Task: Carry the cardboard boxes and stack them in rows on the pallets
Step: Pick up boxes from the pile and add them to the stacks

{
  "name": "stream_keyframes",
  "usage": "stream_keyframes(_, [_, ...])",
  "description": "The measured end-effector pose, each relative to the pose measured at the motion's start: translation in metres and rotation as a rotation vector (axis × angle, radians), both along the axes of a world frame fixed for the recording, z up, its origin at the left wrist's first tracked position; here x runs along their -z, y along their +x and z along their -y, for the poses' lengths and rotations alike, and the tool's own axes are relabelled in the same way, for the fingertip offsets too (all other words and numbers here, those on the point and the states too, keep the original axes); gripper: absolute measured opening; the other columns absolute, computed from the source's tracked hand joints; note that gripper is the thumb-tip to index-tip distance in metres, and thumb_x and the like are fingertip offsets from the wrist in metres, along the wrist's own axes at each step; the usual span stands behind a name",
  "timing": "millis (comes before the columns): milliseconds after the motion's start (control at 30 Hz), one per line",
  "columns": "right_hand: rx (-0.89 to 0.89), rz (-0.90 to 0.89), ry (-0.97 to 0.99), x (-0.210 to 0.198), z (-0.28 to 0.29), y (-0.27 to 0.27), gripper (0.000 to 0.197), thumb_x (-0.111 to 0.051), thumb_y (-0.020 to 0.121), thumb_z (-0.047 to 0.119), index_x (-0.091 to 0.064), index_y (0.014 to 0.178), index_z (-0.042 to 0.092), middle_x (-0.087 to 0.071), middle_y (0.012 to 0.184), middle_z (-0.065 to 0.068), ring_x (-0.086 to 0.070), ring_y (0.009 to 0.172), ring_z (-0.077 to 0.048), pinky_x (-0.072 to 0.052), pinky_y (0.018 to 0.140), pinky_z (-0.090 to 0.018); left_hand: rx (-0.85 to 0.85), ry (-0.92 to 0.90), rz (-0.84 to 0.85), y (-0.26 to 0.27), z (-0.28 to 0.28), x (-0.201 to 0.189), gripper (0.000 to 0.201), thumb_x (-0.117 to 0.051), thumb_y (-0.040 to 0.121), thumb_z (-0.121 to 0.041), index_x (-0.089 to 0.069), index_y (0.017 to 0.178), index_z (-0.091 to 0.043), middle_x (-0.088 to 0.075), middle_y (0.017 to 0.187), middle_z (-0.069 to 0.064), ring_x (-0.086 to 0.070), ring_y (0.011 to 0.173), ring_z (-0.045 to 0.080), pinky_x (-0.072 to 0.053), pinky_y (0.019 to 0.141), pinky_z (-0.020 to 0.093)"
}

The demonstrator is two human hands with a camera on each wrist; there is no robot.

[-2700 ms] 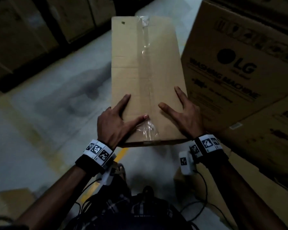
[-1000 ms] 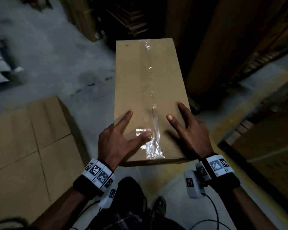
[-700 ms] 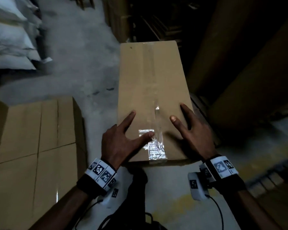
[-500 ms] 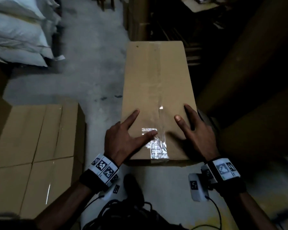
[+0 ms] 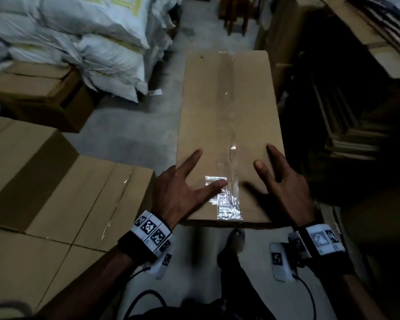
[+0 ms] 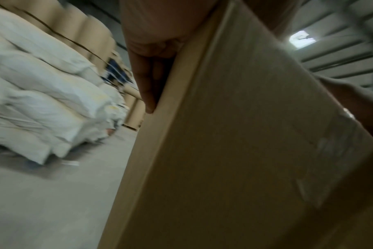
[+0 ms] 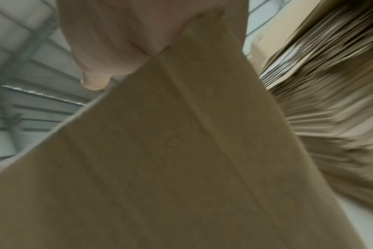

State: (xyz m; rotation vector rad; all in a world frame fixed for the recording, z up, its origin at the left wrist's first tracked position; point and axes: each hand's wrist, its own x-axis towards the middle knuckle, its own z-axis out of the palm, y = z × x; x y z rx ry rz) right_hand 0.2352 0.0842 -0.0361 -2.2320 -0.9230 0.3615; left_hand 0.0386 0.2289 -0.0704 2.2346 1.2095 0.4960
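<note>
Carrying a long cardboard box (image 5: 229, 135) out in front of me above the floor, left hand (image 5: 180, 192) and right hand (image 5: 284, 188) clamped on its near end, thumbs on top; next I must turn toward the stacked boxes (image 5: 62, 195) at my left and lower it squarely into the row

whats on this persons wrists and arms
Forearms are bare, no sleeves. The left hand and right hand wear no gloves. Each wrist carries a black band with white tags printed in black square codes, plus a white camera unit underneath trailing a black cable.
</note>
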Motion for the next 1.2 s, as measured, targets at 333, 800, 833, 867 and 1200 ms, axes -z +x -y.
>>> stream_keyframes(333, [-0.299, 0.054, 0.01, 0.009, -0.208, 0.182, 0.087, -0.036, 0.081, 0.094, -0.028, 0.155, 0.049, -0.051, 0.152, 0.011, -0.057, 0.129, -0.023, -0.042, 0.106, -0.04, -0.246, 0.012, 0.016, 0.143, -0.157, -0.004, 0.099, -0.049, 0.058, -0.105, -0.029, 0.147, -0.066, -0.073, 0.11, 0.004, -0.069, 0.107, 0.023, -0.053, 0.1, 0.037])
stream_keyframes(800, [-0.673, 0.012, 0.022, 0.002, -0.516, 0.278, 0.102, -0.024, 0.069, 0.104, -0.033, 0.154, 0.049, -0.054, 0.15, 0.009, -0.055, 0.132, -0.023, -0.039, 0.111, -0.039, -0.602, 0.008, 0.071, 0.224, -0.369, -0.004, 0.092, -0.054, 0.064, -0.1, -0.033, 0.147, -0.064, -0.074, 0.111, -0.004, -0.069, 0.106, 0.015, -0.054, 0.1, 0.036])
stream_keyframes(833, [-0.699, 0.019, 0.024, 0.004, -0.541, 0.278, 0.102, -0.023, 0.069, 0.104, -0.033, 0.154, 0.049, -0.054, 0.151, 0.009, -0.054, 0.133, -0.023, -0.038, 0.111, -0.038, -0.636, 0.006, 0.074, 0.223, -0.386, -0.001, 0.093, -0.053, 0.063, -0.101, -0.032, 0.146, -0.064, -0.074, 0.112, -0.004, -0.069, 0.107, 0.015, -0.054, 0.1, 0.035])
stream_keyframes(867, [-0.731, 0.026, 0.025, 0.006, -0.57, 0.275, 0.103, -0.023, 0.069, 0.104, -0.033, 0.154, 0.049, -0.054, 0.151, 0.008, -0.054, 0.133, -0.023, -0.038, 0.112, -0.038, -0.673, 0.004, 0.083, 0.222, -0.407, 0.002, 0.093, -0.052, 0.063, -0.101, -0.032, 0.146, -0.065, -0.073, 0.113, -0.005, -0.069, 0.107, 0.015, -0.054, 0.1, 0.035])
stream_keyframes(1200, [-0.969, 0.057, 0.001, -0.016, -0.847, 0.226, 0.11, -0.022, 0.064, 0.105, -0.037, 0.155, 0.044, -0.05, 0.155, 0.008, -0.052, 0.137, -0.022, -0.035, 0.115, -0.037, -0.887, -0.016, 0.095, 0.189, -0.628, -0.005, 0.092, -0.049, 0.07, -0.096, -0.032, 0.151, -0.055, -0.069, 0.128, 0.003, -0.065, 0.116, 0.024, -0.048, 0.102, 0.033])
